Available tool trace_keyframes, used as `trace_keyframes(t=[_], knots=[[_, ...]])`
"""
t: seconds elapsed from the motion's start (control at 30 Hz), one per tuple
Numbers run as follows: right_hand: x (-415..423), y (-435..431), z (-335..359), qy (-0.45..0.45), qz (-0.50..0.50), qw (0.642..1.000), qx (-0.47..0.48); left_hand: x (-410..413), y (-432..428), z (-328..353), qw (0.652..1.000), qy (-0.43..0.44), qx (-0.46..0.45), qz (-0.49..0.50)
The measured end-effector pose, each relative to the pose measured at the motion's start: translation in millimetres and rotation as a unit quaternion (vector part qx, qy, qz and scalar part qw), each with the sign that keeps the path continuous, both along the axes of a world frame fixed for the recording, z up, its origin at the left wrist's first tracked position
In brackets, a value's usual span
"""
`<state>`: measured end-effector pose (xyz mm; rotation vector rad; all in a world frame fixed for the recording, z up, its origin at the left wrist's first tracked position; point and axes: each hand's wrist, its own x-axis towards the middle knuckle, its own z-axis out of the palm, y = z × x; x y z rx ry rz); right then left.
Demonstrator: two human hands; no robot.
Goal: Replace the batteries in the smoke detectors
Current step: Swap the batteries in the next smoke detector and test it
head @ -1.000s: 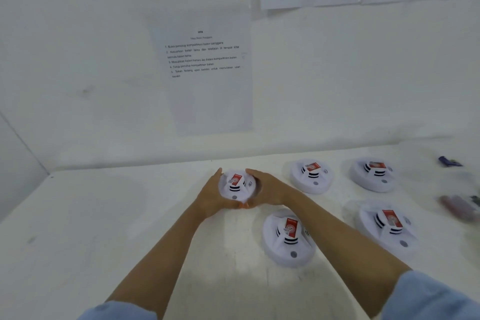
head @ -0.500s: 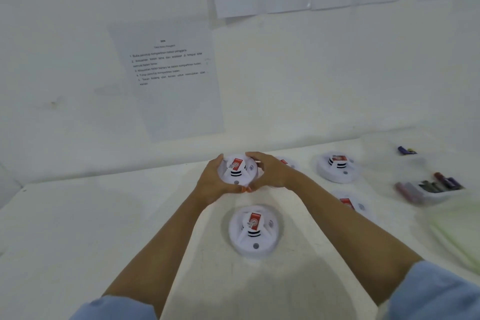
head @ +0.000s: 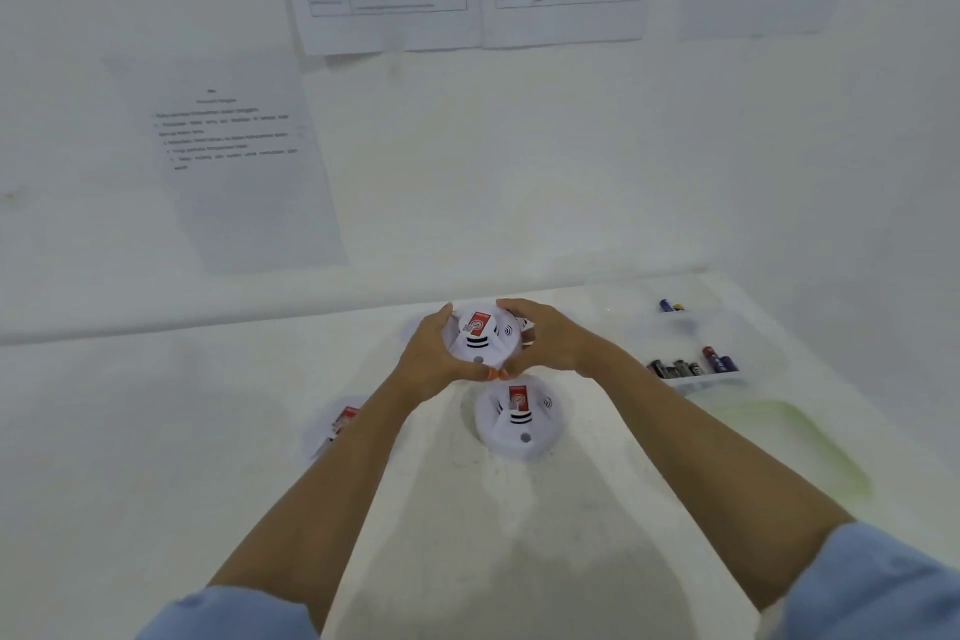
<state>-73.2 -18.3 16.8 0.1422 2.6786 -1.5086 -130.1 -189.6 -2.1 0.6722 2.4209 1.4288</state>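
Between the curled fingers of L hand (head: 431, 353) & R hand (head: 550, 343), 1 smoke detector (head: 480, 340) is gripped by its rim. Just below the fingers, 2nd detector (head: 519, 418) sits closed; batteries (head: 696, 366) lie well right. Swap prob. barely begun.

Bare worktop (head: 130, 431) on the left gave wide passage. The near detector (head: 519, 424) blocked the middle, the left detector (head: 324, 429) lay partly under a forearm, the battery tray (head: 696, 382) hemmed the right, and the wall (head: 519, 198) closed the back.
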Motion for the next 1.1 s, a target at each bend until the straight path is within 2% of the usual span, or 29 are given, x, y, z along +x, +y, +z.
trace_keyframes(t=[0.37,0.6,0.7,0.8,0.93,1.03,1.1], knots=[[15.4,58.6,9.1,0.049,-0.021,0.998,-0.023,-0.4,60.9,13.5,0.998,0.012,-0.007,-0.058],[23.4,86.1,13.9,0.079,-0.017,0.996,-0.038,0.7,93.7,24.0,0.991,0.047,-0.069,-0.104],[27.0,104.0,21.2,0.074,0.009,0.995,-0.06,4.1,109.3,27.0,0.99,0.026,-0.08,-0.114],[30.4,126.6,28.6,0.067,0.033,0.992,-0.098,6.9,127.9,28.4,0.993,0.021,-0.054,-0.103],[33.5,159.5,30.5,0.053,0.0,0.96,-0.277,17.7,153.0,26.4,0.994,-0.032,0.043,-0.093],[37.9,179.2,26.1,0.029,-0.03,0.956,-0.29,26.7,172.7,21.0,0.985,-0.076,0.123,-0.093],[42.7,188.2,20.5,-0.016,-0.004,0.957,-0.289,35.1,183.9,21.0,0.977,-0.101,0.167,-0.09]])
